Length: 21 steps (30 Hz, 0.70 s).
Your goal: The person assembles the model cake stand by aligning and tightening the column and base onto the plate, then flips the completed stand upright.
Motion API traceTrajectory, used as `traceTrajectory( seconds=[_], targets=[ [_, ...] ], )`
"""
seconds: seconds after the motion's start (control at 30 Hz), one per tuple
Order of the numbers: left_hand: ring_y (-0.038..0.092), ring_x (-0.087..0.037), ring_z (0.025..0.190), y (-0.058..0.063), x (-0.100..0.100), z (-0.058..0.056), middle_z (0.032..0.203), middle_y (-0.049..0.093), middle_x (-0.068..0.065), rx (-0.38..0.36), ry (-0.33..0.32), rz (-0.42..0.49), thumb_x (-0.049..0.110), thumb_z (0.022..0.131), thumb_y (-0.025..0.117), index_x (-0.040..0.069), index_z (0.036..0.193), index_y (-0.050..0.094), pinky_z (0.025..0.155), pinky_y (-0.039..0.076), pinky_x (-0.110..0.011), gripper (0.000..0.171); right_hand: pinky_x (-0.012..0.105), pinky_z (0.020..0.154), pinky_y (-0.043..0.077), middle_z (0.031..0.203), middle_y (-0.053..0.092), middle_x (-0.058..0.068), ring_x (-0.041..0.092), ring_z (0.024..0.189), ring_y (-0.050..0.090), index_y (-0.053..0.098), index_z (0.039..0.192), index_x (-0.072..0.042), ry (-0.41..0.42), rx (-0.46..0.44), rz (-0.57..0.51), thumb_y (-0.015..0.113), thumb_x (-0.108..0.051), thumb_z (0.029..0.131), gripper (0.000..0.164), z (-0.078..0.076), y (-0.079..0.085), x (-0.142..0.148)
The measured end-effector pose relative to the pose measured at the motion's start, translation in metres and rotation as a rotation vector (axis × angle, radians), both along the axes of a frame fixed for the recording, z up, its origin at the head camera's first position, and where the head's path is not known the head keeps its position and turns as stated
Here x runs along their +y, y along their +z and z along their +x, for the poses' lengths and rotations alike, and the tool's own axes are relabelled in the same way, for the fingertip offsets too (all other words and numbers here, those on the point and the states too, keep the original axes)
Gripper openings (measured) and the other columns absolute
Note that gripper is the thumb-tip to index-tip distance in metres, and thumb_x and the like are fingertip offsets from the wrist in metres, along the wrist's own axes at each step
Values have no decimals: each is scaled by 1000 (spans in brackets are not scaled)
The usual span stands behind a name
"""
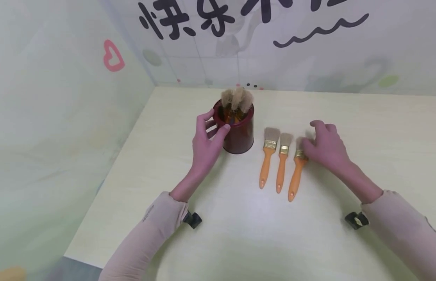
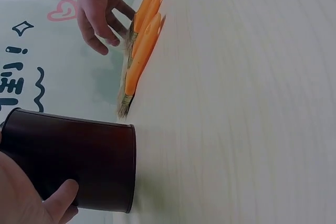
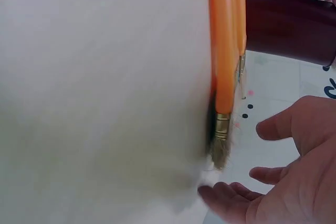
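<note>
My left hand (image 1: 206,145) holds a dark red cylindrical pot (image 1: 240,138) at its left side, thumb and fingers spread about the rim. Bristle-up paintbrushes (image 1: 238,98) stand inside the pot. On the table to its right lie three paintbrushes with orange handles: a wide one (image 1: 266,166), a narrower middle one (image 1: 281,166) and a right-hand one (image 1: 295,177). Above the bristles of that last brush hovers my right hand (image 1: 329,147), its thumb overlapping them in the head view. In the right wrist view its fingers are apart, with nothing between them.
The pale table (image 1: 239,242) meets a back wall (image 1: 281,66) with dark lettering just behind the pot. A side wall (image 1: 81,117) with a pink heart runs along the table's left edge. Each wrist carries a small black device (image 1: 192,220).
</note>
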State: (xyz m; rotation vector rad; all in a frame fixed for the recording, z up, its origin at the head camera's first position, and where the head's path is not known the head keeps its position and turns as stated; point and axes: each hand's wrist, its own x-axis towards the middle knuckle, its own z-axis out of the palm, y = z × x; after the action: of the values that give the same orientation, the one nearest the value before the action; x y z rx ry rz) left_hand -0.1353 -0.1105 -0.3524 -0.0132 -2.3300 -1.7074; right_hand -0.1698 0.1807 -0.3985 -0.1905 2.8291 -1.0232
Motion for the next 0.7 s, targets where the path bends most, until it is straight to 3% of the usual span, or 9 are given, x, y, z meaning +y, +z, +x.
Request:
traceTrajectory(
  seconds=[0.17,0.43,0.7],
  targets=[
    [57,-16,103,-18,-8,-9,126,51,-1,17,5,-13,33,85,62,22,130,42,84,49,-28,50,63,86,33,130,32,35,48,118,30,32,134,7,37,50,-63,48,-27,90,58,-11,16,-8],
    [57,-14,102,-22,-7,-11,127,50,1,52,27,-37,35,84,63,23,128,43,84,50,-32,49,50,86,39,120,46,21,36,106,47,41,131,1,74,243,-226,51,-23,89,50,-13,47,-44],
    [60,-18,99,-23,-6,-11,124,53,-1,61,33,-30,35,85,62,23,127,44,79,52,-31,48,32,71,47,100,59,7,17,87,55,54,119,-3,113,389,-313,53,-21,90,35,-14,63,-76]
  ],
)
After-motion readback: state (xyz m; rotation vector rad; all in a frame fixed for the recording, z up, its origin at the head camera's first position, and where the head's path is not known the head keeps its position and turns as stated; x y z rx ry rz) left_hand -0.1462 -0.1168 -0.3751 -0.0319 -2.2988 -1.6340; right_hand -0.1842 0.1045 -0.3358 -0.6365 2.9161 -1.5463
